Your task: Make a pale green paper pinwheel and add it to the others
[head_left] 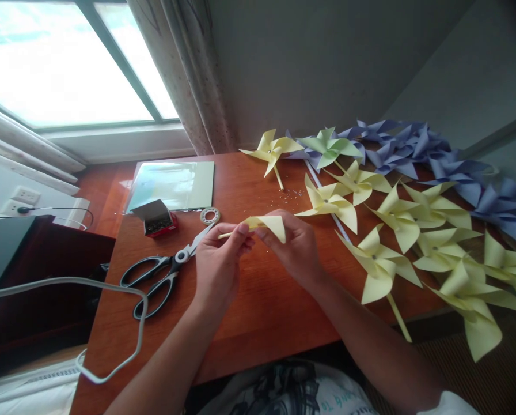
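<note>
Between my two hands, above the middle of the wooden table (279,311), is a strip of yellow paper (276,226), partly rolled. My left hand (223,253) pinches its narrow left end, which sticks out past the thumb. From the other side, my right hand (295,248) grips the paper, and a wide loose flap stands up beside its fingers. Fingers cover much of the middle of the roll. Scissors (171,266) with black and grey handles lie just left of my left hand, their blades partly behind it. A roll of tape (209,215) sits beyond that hand.
Yellow paper pinwheels (379,259) spread over the right side, with a green pinwheel (329,147) and purple pinwheels (413,147) behind. At the back left lie a clear packet of paper sheets (175,184) and an open small box (156,222). A white cable (141,323) crosses the left edge.
</note>
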A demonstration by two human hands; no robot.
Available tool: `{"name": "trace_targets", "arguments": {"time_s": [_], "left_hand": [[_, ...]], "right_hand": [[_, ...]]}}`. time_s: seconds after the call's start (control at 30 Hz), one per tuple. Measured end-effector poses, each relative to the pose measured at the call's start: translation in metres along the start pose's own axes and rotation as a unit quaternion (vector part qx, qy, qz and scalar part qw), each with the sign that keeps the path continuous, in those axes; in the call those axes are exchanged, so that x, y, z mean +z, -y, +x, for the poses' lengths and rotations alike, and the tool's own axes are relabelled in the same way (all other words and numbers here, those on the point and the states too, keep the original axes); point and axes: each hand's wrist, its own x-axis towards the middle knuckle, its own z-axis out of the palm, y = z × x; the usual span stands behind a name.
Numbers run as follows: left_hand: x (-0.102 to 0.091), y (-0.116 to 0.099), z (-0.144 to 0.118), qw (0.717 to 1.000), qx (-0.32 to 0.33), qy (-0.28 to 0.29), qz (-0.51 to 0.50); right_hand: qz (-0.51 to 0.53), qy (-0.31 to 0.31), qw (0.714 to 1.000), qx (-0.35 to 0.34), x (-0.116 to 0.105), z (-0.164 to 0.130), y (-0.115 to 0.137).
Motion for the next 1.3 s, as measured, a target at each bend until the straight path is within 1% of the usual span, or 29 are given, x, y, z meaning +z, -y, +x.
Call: {"name": "trace_targets", "arguments": {"time_s": [0.1, 0.23, 0.3, 0.47, 0.63, 0.73, 0.9, 1.03, 1.17, 1.3], "left_hand": [[-0.003, 0.003, 0.0, 0.999, 0.005, 0.015, 0.029], [-0.005, 0.001, -0.002, 0.989, 0.046, 0.057, 0.127], [-0.004, -0.002, -0.003, 0.982, 0.064, 0.076, 0.162], [-0.003, -0.006, -0.002, 0.973, 0.088, 0.099, 0.188], [-0.006, -0.002, 0.002, 0.98, 0.052, 0.086, 0.172], [-0.004, -0.001, 0.001, 0.983, 0.038, 0.087, 0.155], [0.002, -0.005, -0.004, 0.975, 0.038, 0.12, 0.182], [0.002, -0.005, -0.005, 0.97, 0.047, 0.127, 0.204], [0.0, -0.005, -0.004, 0.971, 0.008, 0.135, 0.195], [-0.001, -0.004, -0.003, 0.97, -0.038, 0.168, 0.17]], "right_hand": [[0.013, -0.009, 1.0, 0.001, 0.0, 0.0, 0.002], [0.04, -0.011, 0.999, 0.026, -0.002, 0.0, -0.002], [0.053, -0.015, 0.998, 0.025, -0.003, 0.001, -0.005], [0.057, -0.031, 0.998, 0.013, -0.005, 0.003, -0.009], [0.077, 0.003, 0.997, 0.03, -0.003, 0.003, -0.002], [0.092, 0.012, 0.995, 0.038, -0.004, 0.004, -0.002], [0.103, 0.003, 0.993, 0.052, -0.007, 0.005, -0.008], [0.112, -0.013, 0.992, 0.064, -0.007, 0.006, -0.01], [0.13, -0.002, 0.99, 0.05, -0.006, 0.006, -0.009], [0.117, -0.01, 0.992, 0.049, -0.007, 0.006, -0.007]]}}
